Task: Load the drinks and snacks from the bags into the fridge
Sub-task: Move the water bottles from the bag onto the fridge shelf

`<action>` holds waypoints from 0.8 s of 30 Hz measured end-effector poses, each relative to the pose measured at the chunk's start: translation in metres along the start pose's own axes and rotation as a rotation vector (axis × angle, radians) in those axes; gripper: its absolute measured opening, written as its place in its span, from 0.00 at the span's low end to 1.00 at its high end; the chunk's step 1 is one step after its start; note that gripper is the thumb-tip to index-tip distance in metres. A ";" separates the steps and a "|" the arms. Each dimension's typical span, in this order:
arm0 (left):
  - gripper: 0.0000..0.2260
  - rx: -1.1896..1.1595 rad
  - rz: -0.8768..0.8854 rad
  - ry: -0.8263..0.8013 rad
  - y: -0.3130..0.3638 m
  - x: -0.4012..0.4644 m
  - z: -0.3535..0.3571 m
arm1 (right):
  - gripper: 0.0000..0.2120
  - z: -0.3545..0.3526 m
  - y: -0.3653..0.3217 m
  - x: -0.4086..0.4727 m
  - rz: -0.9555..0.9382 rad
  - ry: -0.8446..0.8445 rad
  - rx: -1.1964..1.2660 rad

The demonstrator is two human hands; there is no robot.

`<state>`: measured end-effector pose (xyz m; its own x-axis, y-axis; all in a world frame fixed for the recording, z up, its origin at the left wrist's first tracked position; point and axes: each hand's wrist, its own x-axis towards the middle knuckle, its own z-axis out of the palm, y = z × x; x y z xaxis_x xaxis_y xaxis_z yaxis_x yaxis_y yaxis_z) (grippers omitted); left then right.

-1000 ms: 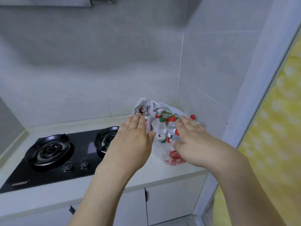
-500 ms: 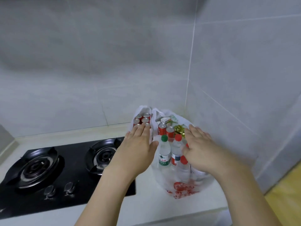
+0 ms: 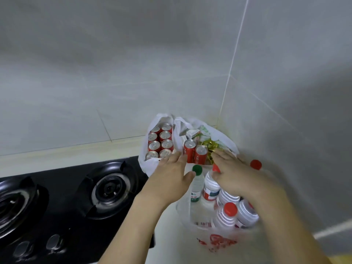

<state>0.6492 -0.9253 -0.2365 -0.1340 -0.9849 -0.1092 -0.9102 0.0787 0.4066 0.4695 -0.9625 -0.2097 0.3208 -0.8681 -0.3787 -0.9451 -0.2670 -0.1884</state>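
Tiled corner boxes in bags (image 3: 219,134) on counter; stove (image 3: 57,197) left; left hand (image 3: 169,180), right hand (image 3: 236,176) spread flat over bottles (image 3: 225,216), grasping nothing.

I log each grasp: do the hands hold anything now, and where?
Nothing is held. The left hand and right hand hover open above the bottles and cans.

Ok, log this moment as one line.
left hand: open over white plastic bags | right hand: open, above clear plastic bottles | nothing gripped
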 end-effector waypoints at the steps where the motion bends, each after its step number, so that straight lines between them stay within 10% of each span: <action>1: 0.27 -0.004 0.000 -0.016 -0.002 0.009 0.006 | 0.30 0.001 0.002 0.007 0.000 -0.001 -0.003; 24: 0.21 -0.080 0.016 -0.051 -0.039 0.082 0.066 | 0.31 0.054 0.041 0.109 0.194 -0.048 -0.109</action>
<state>0.6484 -0.9991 -0.3210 -0.1705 -0.9743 -0.1474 -0.8737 0.0803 0.4797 0.4695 -1.0453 -0.3079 0.1327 -0.8872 -0.4418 -0.9897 -0.1432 -0.0098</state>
